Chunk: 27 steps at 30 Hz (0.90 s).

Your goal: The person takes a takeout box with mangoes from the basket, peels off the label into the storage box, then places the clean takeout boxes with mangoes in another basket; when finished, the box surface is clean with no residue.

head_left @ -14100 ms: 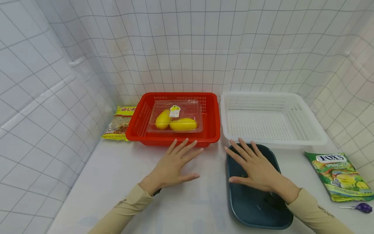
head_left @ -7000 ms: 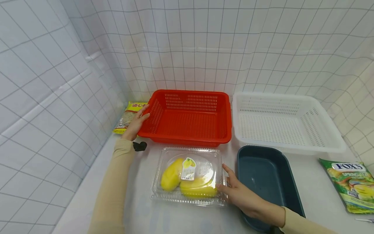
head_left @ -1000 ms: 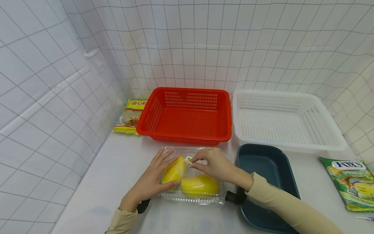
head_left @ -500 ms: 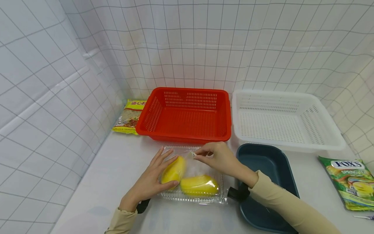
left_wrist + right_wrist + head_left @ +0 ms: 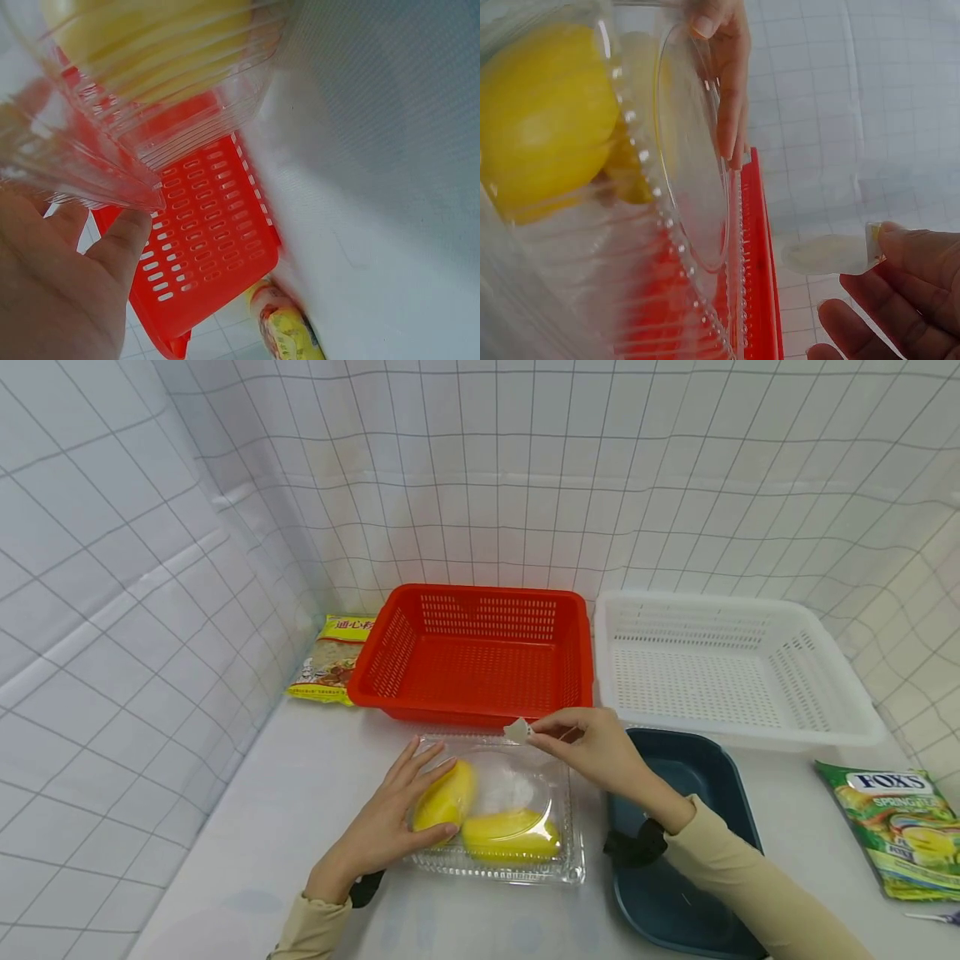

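A clear plastic clamshell box [image 5: 525, 785] lies closed on the table in front of the red basket, with two yellow mangoes [image 5: 512, 837] inside. My left hand [image 5: 390, 822] rests on the box's left part, fingers spread and fairly straight over one mango. Above the box's back right corner, my right hand [image 5: 592, 747] pinches a small sticker label [image 5: 517, 731] between thumb and fingertips. That label [image 5: 829, 253] is off the lid and shows its pale back in the right wrist view. In the left wrist view the box's ridged side [image 5: 195, 135] stands close to the left fingers.
Behind the box stands a red basket [image 5: 480, 714], with a white basket [image 5: 738, 727] to its right. A dark blue tray [image 5: 690, 910] lies under the right forearm. At far right are a FOX'S candy bag [image 5: 892, 827] and a lollipop [image 5: 937, 917]; a yellow food packet [image 5: 330, 660] is at left.
The right hand has peeled the label off the lid and lifted it up, back and to the right. My left hand has stayed in place on the box.
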### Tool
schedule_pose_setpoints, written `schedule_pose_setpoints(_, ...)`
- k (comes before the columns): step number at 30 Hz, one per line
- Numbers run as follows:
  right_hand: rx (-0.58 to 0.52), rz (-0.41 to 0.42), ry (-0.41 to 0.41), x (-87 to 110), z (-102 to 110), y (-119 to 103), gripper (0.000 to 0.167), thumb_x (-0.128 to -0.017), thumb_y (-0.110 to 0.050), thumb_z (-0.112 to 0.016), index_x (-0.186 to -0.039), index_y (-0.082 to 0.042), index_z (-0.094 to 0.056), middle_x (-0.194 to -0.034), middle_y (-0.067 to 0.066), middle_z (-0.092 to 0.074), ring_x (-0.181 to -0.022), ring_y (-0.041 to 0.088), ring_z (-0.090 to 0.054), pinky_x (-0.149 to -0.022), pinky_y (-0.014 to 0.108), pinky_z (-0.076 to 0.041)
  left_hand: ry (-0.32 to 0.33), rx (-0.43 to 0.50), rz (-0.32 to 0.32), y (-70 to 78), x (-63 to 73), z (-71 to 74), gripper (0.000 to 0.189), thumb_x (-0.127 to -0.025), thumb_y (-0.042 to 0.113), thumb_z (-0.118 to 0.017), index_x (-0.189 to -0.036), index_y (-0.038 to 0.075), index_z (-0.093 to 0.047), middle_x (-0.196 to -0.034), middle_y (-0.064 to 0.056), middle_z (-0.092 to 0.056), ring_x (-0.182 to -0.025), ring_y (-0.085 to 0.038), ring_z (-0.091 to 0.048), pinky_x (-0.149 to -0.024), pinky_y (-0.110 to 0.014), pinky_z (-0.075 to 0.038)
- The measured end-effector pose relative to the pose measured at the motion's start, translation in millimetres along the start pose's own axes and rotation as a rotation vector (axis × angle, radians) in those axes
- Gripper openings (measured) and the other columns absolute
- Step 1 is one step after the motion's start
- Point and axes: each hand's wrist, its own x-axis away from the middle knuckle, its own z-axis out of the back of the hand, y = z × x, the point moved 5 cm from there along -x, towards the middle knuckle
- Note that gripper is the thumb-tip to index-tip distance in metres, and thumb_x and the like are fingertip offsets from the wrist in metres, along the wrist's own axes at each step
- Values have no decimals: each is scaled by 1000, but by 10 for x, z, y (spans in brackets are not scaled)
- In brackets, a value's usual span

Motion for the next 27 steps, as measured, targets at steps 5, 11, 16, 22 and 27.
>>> schedule_pose_setpoints(5, 12, -42, 53, 57, 174, 60, 18, -80, -14, -78, -98, -11, -75, -87, -7, -71, -72, 8, -62, -67, 29, -54, 5, 4, -12, 7, 0, 3, 76, -81, 54, -67, -145, 22, -41, -155, 5, -20, -143, -24, 1, -106, -60, -20)
schedule_pose_setpoints(11, 57, -63, 133, 181, 427, 103, 19, -81, -12, -77, -99, -7, -75, -90, -1, -71, -73, 12, -62, -66, 30, -55, 4, 3, -6, -2, 1, -4, 76, -81, 54, -67, -146, 24, -40, -155, 6, -19, -143, -22, 2, -106, -60, -20)
schedule_pose_setpoints(16, 98, -83, 207, 338, 653, 170, 16, -82, -11, -75, -98, -8, -75, -91, 0, -71, -72, 10, -62, -63, 24, -53, 5, 8, -3, -2, 2, -6, 77, -81, 54, -68, -146, 24, -40, -156, 6, -19, -143, -22, 2, -106, -60, -19)
schedule_pose_setpoints(22, 124, -58, 301, 606, 911, 307, 20, -78, 1, -76, -96, -6, -75, -92, 5, -72, -77, 2, -63, -66, 14, -49, 8, 8, 3, -2, -5, -10, 76, -80, 54, -68, -146, 25, -40, -155, 6, -19, -143, -23, 1, -105, -61, -19)
schedule_pose_setpoints(27, 183, -32, 321, 845, 1066, 423, 24, -73, 8, -76, -93, -6, -75, -89, 0, -71, -75, 1, -62, -65, 11, -47, 5, 14, 9, -2, -2, -7, 77, -80, 54, -68, -146, 26, -40, -156, 7, -18, -143, -22, 2, -106, -61, -19)
